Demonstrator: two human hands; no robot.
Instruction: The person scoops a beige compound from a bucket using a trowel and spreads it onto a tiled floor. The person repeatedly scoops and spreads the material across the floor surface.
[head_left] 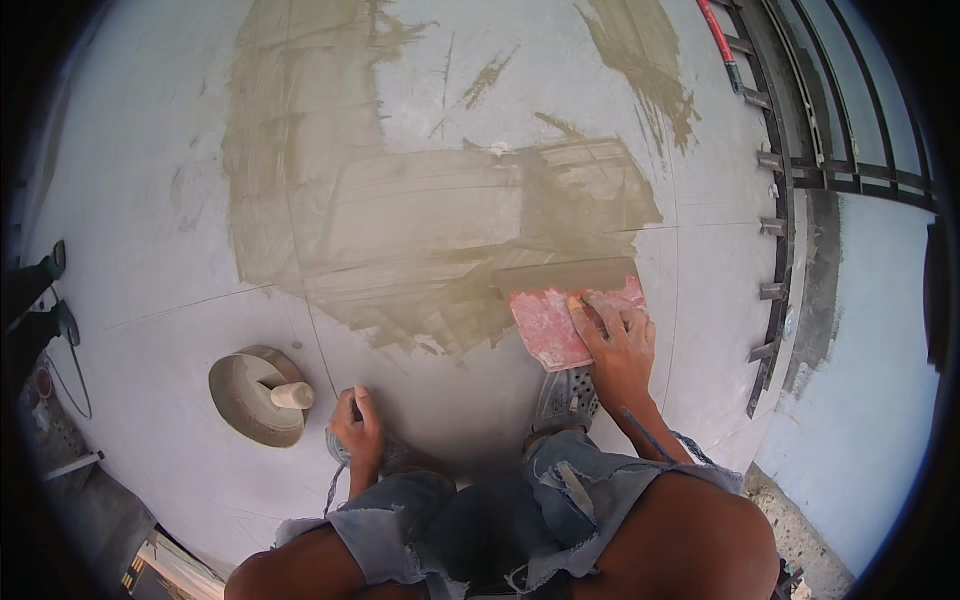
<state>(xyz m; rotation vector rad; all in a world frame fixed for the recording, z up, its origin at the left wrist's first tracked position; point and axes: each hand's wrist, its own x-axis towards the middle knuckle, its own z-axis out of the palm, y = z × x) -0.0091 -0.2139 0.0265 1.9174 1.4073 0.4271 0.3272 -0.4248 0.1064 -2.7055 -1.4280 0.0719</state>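
Note:
My right hand (624, 350) grips a wide red plastering trowel (548, 325), its face smeared with pale filler. The trowel's long far edge lies along the near side of a patch of damp olive-brown skim coat (420, 215) on the grey floor panels (430, 395). Close to my left shoe, my left hand (358, 428) is curled closed with the thumb raised, and nothing shows in it. Left of that hand stands a round, shallow pan (245, 415) coated in filler. Inside it leans a tool with a pale stubby handle (292, 396); its lower part is hidden.
Along the right runs a dark metal railing (775, 250) with short brackets, beside a pale blue surface (880, 330). A red-handled tool (716, 35) lies near its far end. Another person's feet (60, 290) are at the far left, near a thin cable (82, 385).

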